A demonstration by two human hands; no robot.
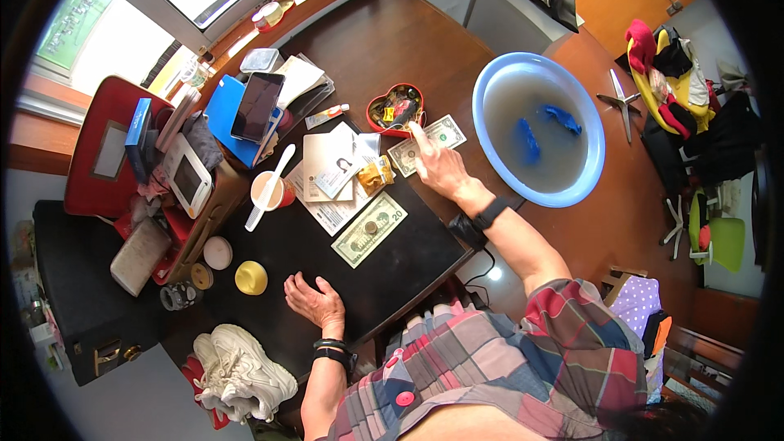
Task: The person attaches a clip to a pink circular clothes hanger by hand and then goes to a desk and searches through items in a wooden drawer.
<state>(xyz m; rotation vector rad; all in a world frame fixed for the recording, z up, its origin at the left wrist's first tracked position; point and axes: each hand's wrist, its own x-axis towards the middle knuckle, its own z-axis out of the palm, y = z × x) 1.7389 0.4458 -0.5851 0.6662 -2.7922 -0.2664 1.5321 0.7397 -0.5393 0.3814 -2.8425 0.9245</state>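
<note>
My right hand [442, 170] reaches forward, index finger extended to the near rim of a red heart-shaped box [397, 129]. Small items, one yellow, and a thin cord fill this box. Under and beside that hand lies a US banknote [450, 130]. My left hand [313, 301] rests on the black desk mat [404, 263], thumb apart, with nothing visible in it. Between the hands, a coin [371, 228] sits on another US banknote [353, 249]. Farther back are a gold-coloured packet [375, 175], a card with a portrait [335, 177] and several papers [312, 159].
At right stands a blue basin [479, 128] of murky water with blue pieces in it. A paper cup [286, 193] bears a white comb [269, 190]. A phone [258, 107] lies on a blue folder [222, 98]. White sneakers [245, 373], a yellow lid [251, 277] and an open red-lined case [92, 135] are leftward.
</note>
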